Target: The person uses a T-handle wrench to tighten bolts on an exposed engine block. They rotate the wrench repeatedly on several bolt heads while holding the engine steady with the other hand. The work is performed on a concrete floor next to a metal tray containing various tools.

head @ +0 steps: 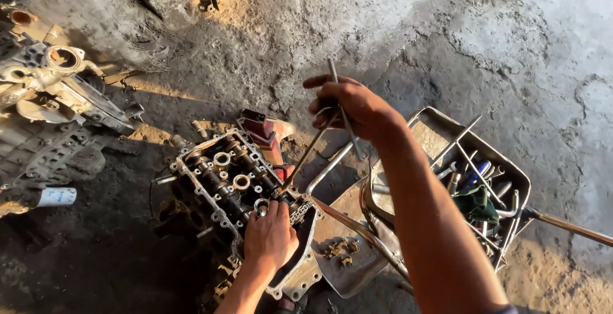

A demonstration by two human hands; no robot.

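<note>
An oily engine cylinder head (220, 167) lies on the dirt floor at centre left, with camshafts and a timing chain (301, 210) at its near end. My left hand (270, 234) rests on that near end, fingers pressed down beside the chain. My right hand (348, 106) is raised above and to the right, gripping the handle of a T-shaped metal wrench (308, 151) whose long shaft slants down to the head just above my left hand.
A metal tray (507, 167) of wrenches and rods with a green rag sits at right. A dented metal pan (345, 266) holds several small brass-coloured parts. Another engine block (51, 90) stands at far left, a red box (262, 126) behind the head.
</note>
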